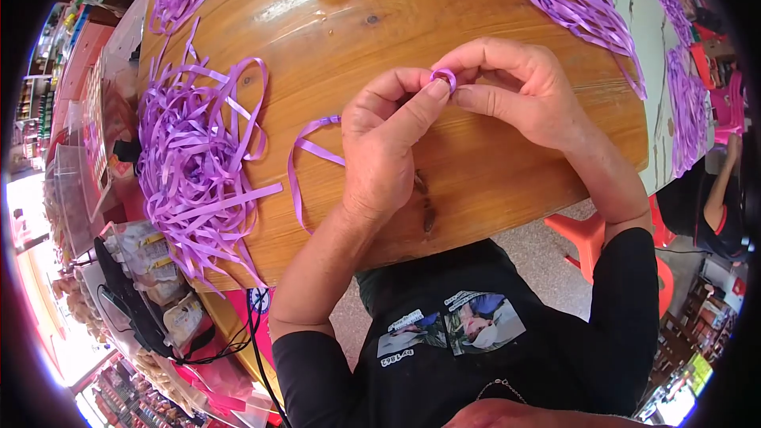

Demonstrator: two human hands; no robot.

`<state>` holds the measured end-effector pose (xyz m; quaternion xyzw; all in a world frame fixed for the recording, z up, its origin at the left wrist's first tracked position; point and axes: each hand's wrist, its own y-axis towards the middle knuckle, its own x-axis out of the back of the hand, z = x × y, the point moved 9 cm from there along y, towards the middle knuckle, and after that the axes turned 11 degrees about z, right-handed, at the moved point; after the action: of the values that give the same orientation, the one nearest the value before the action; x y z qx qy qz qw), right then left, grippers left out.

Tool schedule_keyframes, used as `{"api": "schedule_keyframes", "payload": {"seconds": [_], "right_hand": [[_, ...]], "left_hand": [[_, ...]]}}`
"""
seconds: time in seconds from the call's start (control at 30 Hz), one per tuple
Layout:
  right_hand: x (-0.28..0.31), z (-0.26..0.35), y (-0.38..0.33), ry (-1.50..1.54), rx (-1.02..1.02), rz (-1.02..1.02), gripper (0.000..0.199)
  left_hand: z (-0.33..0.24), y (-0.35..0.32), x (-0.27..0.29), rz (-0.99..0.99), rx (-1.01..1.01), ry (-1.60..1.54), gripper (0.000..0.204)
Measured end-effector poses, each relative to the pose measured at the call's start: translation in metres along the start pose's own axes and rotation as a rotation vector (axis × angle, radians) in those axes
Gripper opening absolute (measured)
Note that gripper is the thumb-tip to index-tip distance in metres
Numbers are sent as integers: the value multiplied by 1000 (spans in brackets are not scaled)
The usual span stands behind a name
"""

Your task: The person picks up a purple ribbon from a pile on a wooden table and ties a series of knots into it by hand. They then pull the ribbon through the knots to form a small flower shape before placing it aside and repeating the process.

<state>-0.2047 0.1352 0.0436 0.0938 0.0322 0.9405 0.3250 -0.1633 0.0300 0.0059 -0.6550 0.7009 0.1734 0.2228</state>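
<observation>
While the left hand (384, 131) and right hand (519, 87) pinched the looped purple ribbon (451, 75) over the wooden table (444, 12), right of the tangled heap (186, 154), it was judged light, limp and slightly slippery, best held flat beside its loop.

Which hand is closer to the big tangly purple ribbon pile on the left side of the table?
The left one. The left hand is just to the right of the ribbon pile, not touching it; the right hand is farther right, beyond it.
</observation>
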Motion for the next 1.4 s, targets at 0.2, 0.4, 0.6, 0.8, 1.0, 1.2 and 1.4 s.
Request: {"api": "schedule_keyframes", "payload": {"seconds": [0.2, 0.4, 0.6, 0.8, 1.0, 1.2, 1.4], "right_hand": [[-13, 37, -10, -864, 367, -68, 27], [-23, 47, -17, -1118, 645, -91, 37], [-11, 40, -17, -1163, 671, 6, 37], [4, 64, -13, -964, 490, -98, 19], [10, 62, -12, -807, 341, -144, 15], [9, 58, -8, -695, 283, -114, 12], [8, 39, -26, -693, 947, -168, 7]], "left_hand": [[7, -2, 9, -20, 97, 97, 10], [9, 1, 12, -59, 76, 175, 11], [13, 6, 15, 56, 204, 204, 13], [5, 8, 8, 58, 114, 266, 13], [4, 8, 10, 7, 54, 263, 13], [2, 6, 9, -24, 17, 272, 12], [2, 6, 3, -25, -23, 247, 11]]}}
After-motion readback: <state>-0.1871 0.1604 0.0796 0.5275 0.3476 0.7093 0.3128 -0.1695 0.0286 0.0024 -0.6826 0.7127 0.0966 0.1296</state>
